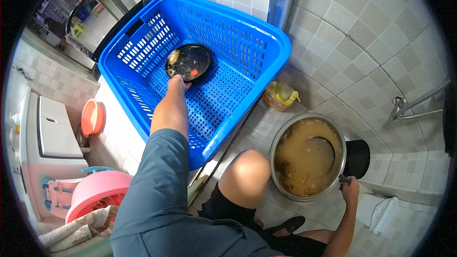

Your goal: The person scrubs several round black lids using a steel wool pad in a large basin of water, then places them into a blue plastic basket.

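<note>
Tiles, white fittings and plastic tubs filled the left of my remote view: a white cabinet [59, 128] first, then a rumpled pale towel [78, 231] at the near edge of a pink tub [102, 185], with an orange basin [93, 117] farther back. Next I had the big blue basket [238, 21], its slotted walls tall on every side. I had reached the left hand [177, 81] over its near side, and that hand gripped the near rim of a round black dish [195, 57]. The dish sat inside the basket, nearer its left end than its right; I could not tell whether it touched the base. A pale lump [173, 57] clung near its left edge, and a small red piece [194, 72] lay toward its near edge. Just outside the basket's right side, a yellow container [282, 97] stood on the floor by the tiled wall. Farther right, a wide metal basin [273, 157] on the floor held cloudy brown water, where a dark curved rim [332, 150] showed and the murk hid the rest. At the basin's near right edge, the right hand [351, 189] was closed around a dark scourer [343, 181]. A black pot [358, 158] stood just beyond.
</note>
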Motion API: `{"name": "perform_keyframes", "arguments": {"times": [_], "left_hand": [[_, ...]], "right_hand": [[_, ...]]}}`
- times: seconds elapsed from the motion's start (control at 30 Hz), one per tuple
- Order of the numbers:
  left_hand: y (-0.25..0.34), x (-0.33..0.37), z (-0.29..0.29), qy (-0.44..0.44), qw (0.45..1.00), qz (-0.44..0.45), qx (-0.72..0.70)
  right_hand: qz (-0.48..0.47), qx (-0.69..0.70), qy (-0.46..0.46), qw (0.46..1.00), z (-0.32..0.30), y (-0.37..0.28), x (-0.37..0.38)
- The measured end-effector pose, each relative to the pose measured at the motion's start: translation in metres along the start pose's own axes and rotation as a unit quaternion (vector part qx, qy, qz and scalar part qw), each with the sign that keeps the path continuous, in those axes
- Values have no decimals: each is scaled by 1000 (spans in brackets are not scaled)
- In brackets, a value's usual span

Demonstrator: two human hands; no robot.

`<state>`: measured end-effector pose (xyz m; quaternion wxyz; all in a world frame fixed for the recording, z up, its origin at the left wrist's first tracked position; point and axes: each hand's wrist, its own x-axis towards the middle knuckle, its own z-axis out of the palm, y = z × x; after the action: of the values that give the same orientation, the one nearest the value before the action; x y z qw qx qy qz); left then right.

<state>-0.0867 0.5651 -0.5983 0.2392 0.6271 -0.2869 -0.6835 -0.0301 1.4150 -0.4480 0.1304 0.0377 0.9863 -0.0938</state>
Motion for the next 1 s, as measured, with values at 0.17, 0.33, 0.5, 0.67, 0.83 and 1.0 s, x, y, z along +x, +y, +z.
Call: {"name": "perform_keyframes", "arguments": {"times": [0.17, 0.33, 0.5, 0.67, 0.83, 1.0], "left_hand": [[25, -24, -18, 38, 999, 17, -12], [28, -25, -21, -23, 998, -20, -55], [24, -3, -16, -21, 995, -49, -84], [52, 12, -21, 10, 994, -46, -98], [85, -53, -9, -15, 972, 32, -234], [158, -166, -48, -46, 956, 131, -256]], "right_hand": [[-28, 12, 5, 1000, 11, 1, -1], [-44, 48, 53, 996, 21, 17, -5], [-22, 111, 18, 993, -2, -11, -27], [57, 150, -21, 987, -15, -13, -42], [-20, 93, 65, 993, 11, 39, -35], [-76, 144, 73, 984, -4, 13, -43]]}}
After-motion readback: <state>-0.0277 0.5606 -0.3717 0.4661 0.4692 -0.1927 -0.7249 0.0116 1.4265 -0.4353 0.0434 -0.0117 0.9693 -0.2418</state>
